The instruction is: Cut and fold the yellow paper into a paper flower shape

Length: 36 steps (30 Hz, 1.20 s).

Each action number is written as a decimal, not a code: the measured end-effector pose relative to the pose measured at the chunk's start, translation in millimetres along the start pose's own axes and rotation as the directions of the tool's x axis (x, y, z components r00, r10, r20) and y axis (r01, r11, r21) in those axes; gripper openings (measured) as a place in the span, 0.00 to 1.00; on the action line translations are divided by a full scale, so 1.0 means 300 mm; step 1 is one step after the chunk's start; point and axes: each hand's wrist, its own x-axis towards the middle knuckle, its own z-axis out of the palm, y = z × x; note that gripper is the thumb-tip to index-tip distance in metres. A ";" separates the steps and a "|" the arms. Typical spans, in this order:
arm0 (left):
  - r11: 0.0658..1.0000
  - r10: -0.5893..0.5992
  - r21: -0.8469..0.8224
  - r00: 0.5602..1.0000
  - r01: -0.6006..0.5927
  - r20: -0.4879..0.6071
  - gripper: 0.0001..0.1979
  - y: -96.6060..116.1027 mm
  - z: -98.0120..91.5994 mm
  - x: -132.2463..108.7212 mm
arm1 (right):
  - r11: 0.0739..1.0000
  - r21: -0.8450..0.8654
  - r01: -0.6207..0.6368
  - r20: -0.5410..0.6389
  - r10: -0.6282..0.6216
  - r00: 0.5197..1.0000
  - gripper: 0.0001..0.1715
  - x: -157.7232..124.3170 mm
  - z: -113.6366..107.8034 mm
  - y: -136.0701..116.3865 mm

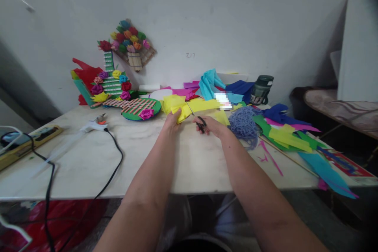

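Observation:
Yellow crepe paper [180, 113] is pinched in my left hand [173, 119], over the middle of the table. My right hand [210, 125] is closed around the dark handles of a pair of scissors [201, 123]. The scissors' blades point up and left, toward the edge of the yellow paper; whether they touch it I cannot tell. More yellow paper [206, 105] stretches out behind both hands. A tangle of blue-grey yarn [243, 122] lies just right of my right hand.
A glue gun [96, 125] with a black cord and a power strip [44, 138] lie at left. Flower-decorated green craft pieces [132, 108] stand near the wall. Coloured paper [283, 138], a thin stick [289, 155] and a dark green bottle [262, 88] are at right.

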 end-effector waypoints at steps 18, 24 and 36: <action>0.966 0.121 0.236 0.992 -0.109 -0.037 0.19 -0.012 -0.025 0.005 | 0.998 -0.051 -0.028 -0.037 0.026 0.999 0.22 -0.005 0.021 -0.020; 0.917 0.187 0.368 0.980 -0.153 -0.060 0.16 -0.029 -0.026 0.010 | 0.994 0.015 -0.110 -0.067 0.111 0.992 0.25 -0.007 0.044 -0.028; 0.836 0.246 0.517 0.968 -0.183 -0.055 0.17 -0.031 -0.036 0.019 | 0.983 0.079 -0.167 -0.084 0.174 0.981 0.27 0.015 0.060 -0.008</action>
